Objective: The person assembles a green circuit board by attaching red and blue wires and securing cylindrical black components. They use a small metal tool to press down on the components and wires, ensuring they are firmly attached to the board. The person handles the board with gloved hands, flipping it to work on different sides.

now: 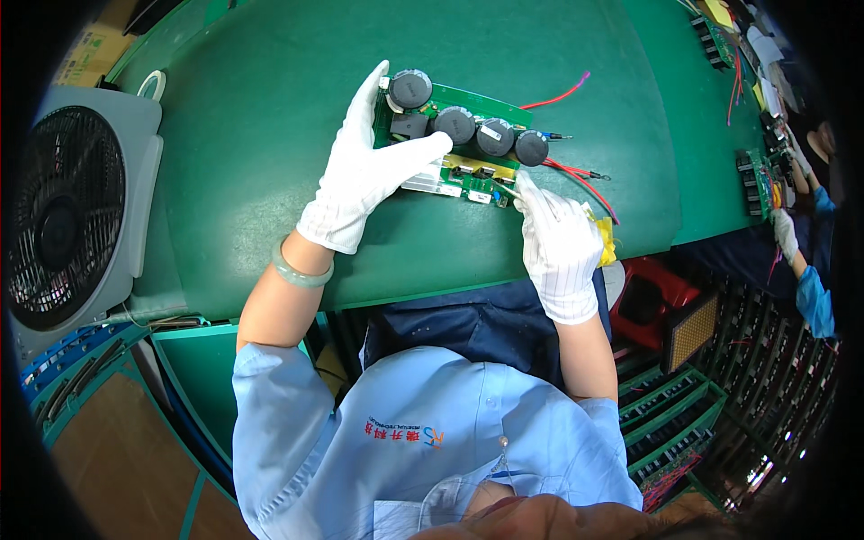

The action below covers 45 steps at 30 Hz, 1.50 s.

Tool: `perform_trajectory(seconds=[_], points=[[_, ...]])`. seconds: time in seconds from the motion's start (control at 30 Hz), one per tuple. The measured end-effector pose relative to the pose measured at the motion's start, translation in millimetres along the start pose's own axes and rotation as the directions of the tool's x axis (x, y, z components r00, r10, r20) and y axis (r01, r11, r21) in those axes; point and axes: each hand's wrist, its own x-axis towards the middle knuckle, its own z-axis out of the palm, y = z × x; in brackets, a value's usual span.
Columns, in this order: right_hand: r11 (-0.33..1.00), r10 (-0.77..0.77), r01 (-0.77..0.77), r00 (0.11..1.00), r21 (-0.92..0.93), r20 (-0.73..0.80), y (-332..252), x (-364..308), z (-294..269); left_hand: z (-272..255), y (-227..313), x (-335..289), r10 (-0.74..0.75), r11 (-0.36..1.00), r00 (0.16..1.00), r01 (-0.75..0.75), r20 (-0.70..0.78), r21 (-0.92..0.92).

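Left fingers: your left hand [364,171] lies flat and spread over the board's [454,144] left end, fingers stretched toward the far edge and thumb laid across toward the middle; it presses down on the board and does not close round it.
Right fingers: your right hand [558,243] is curled, fingertips pinched at the board's near right corner; whether they hold a small tool or a part there, you cannot tell.
Board: it lies flat on the green mat [252,135], just ahead of both hands, long axis running left to right and slightly tilted, the right end nearer you.
Nearer hand: both touch it; the left covers more, the right works the near edge.
On the board: four black capacitors [468,126] in a row along the far side, a silver heatsink [432,180] at the near edge under your thumb.
In the way: red wires [576,171] trail off the right end, past your right fingertips.
Around: a fan [63,216] well to the left, a tape roll [151,84] at the far left, a yellow piece [607,238] beside your right hand, another person's gloved hand [785,229] at more boards far right.
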Motion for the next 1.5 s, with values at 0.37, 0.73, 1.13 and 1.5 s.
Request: perform_trajectory(seconds=[0.37,0.73,1.13,1.5], points=[[1.000,-0.002,0.002,0.999,-0.003,-0.042,5,-3,4,0,1,-1,-0.001,1.000,1.000,0.001,0.002,-0.015],[0.999,-0.033,0.033,0.999,0.003,-0.026,11,-5,7,0,0,-1,-0.004,1.000,1.000,0.004,-0.003,-0.009],[0.996,-0.089,0.089,0.996,-0.007,0.007,17,-3,1,0,1,-3,0.033,0.999,0.999,-0.033,0.001,0.017],[0.998,-0.057,0.058,0.998,0.018,-0.034,20,-10,9,-1,-1,-6,0.090,0.993,0.996,-0.089,-0.004,0.079]])
